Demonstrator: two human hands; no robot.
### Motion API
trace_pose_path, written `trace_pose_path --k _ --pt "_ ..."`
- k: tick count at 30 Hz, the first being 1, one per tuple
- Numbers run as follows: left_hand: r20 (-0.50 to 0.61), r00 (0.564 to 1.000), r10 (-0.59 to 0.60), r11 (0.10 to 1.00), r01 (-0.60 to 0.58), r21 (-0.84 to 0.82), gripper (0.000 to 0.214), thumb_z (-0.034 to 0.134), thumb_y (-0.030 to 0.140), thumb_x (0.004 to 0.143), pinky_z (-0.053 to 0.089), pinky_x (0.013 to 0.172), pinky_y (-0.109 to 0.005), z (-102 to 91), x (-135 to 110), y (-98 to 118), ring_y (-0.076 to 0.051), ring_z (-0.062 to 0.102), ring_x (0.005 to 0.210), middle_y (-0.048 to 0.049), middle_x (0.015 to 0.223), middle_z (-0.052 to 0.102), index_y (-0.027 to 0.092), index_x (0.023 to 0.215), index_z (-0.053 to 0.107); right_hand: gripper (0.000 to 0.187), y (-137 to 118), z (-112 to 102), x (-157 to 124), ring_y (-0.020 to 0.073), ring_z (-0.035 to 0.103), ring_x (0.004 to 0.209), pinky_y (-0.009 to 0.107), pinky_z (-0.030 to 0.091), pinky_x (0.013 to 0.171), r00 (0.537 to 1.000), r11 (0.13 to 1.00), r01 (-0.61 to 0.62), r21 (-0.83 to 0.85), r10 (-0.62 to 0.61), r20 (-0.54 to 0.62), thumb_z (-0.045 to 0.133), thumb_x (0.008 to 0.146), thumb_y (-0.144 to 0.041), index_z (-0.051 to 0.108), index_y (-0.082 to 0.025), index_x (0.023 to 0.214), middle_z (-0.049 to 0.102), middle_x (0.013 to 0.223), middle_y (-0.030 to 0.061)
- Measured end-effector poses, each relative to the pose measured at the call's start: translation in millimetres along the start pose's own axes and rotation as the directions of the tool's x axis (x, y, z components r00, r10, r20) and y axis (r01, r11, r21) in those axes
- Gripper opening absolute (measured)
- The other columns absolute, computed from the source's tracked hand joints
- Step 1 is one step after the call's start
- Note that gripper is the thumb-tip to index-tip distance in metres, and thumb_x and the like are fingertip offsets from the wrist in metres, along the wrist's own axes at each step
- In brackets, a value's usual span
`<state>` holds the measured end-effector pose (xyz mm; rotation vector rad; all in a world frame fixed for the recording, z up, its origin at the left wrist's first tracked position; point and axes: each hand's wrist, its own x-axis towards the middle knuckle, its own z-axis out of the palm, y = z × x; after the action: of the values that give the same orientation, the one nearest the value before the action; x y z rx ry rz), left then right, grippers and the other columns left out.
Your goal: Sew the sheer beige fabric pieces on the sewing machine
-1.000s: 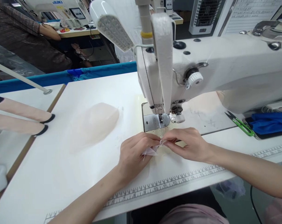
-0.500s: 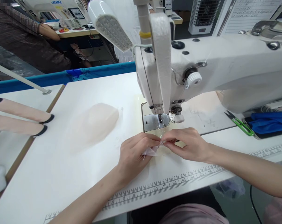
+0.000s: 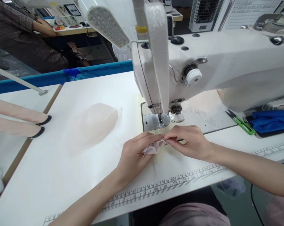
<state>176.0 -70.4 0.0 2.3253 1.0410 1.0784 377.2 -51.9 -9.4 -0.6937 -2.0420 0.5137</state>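
Both hands had edged slightly closer to the needle plate since a second earlier. The left hand and right hand pinched a small pale fabric piece between them on the table, just before the sewing machine, its length running left-right, both hands equally near.

The left hand and right hand have eased a touch nearer the needle plate, fingertips now meeting just in front of it. The small pale fabric piece pinched between them shows more now, bunched up and pinker than a second ago. The view has tipped, so the sewing machine sits slightly left and higher.
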Motion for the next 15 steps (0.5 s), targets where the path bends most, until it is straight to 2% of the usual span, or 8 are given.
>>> trace_pose_path --k 6,10,15 --pt "-0.025 1.000 0.018 0.998 -0.016 0.068 0.019 0.059 0.003 0.083 0.048 0.059 -0.016 -0.8 0 -1 -0.007 0.062 0.069 0.0008 0.079 0.067 0.019 0.092 0.064 0.015 -1 2 -3 0.0086 0.068 0.072 0.018 0.057 0.060 0.999 0.998 -0.039 0.042 0.040 -0.018 0.052 0.089 -0.007 0.063 -0.018 0.090 0.072 0.089 0.0016" --pt "-0.064 0.996 0.066 0.992 -0.059 0.108 0.019 0.062 0.003 0.081 0.047 0.057 -0.017 -0.1 -1 0 -0.008 0.061 0.068 0.0008 0.079 0.066 0.018 0.091 0.062 0.016 -7 1 -2 0.0081 0.067 0.069 0.017 0.057 0.063 0.987 0.984 -0.160 0.077 0.159 0.020 0.055 0.086 -0.005 0.063 -0.018 0.087 0.070 0.079 -0.0018" --pt "-0.095 0.991 0.098 0.987 -0.084 0.136 0.018 0.066 0.003 0.079 0.046 0.055 -0.016 0.6 -1 0 -0.007 0.061 0.067 0.0012 0.076 0.066 0.017 0.089 0.061 0.011 -10 0 0 0.0073 0.065 0.072 0.018 0.058 0.068 0.972 0.954 -0.234 0.189 0.226 0.063 0.059 0.086 -0.010 0.063 -0.019 0.092 0.069 0.084 -0.0023"
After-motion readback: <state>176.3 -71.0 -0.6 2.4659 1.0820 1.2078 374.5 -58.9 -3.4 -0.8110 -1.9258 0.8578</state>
